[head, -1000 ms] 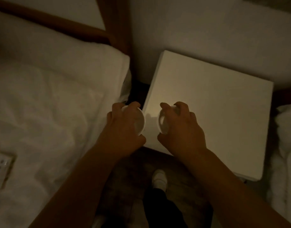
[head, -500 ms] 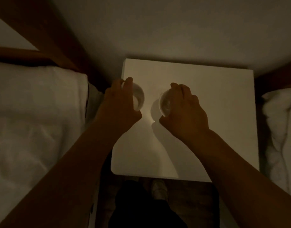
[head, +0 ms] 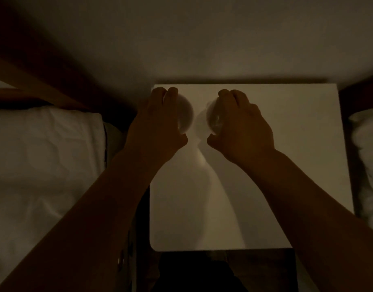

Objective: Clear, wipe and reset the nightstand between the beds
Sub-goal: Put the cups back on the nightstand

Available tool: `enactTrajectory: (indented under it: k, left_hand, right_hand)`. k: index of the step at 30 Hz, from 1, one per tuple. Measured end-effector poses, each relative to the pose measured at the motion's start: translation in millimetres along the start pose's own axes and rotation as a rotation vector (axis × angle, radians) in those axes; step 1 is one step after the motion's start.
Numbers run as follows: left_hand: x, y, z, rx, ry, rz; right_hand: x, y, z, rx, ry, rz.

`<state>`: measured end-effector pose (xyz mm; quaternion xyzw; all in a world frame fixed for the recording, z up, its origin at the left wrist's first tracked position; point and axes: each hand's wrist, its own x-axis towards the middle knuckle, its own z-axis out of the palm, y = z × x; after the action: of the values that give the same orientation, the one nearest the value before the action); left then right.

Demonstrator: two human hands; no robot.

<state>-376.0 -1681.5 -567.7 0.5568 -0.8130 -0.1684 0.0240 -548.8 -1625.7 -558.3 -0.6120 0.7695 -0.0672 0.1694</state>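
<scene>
The room is dim. A white square nightstand (head: pixel 276 165) stands against the wall between two beds. My left hand (head: pixel 158 125) grips a white cup (head: pixel 185 114) from above, over the nightstand's far left corner. My right hand (head: pixel 242 127) grips a second cup (head: pixel 213 118), pale and glossy, just to the right of the first. The two cups sit side by side, a small gap apart. I cannot tell whether they touch the tabletop. Both hands hide most of each cup.
A bed with white linen (head: pixel 44 157) lies to the left, with a wooden headboard (head: pixel 33 81) behind it. White bedding (head: pixel 368 157) of the other bed shows at the right edge. Dark floor and my legs (head: pixel 202 272) are below the nightstand's front edge.
Both hands have carried the cups from the nightstand's near left edge to its far left corner by the wall. The view has swung square onto the tabletop.
</scene>
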Motion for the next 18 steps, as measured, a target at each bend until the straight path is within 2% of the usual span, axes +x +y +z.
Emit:
enactTrajectory:
  k: [14, 18]
  left_hand:
    - [11.9, 7.6, -9.0, -0.053, -0.057, -0.034]
    - [8.0, 7.9, -7.7, 0.013, -0.077, -0.016]
  right_hand:
    - [20.0, -1.0, -4.9, -0.020, 0.021, -0.013]
    - [17.8, -1.1, -4.5, -0.031, 0.026, -0.027]
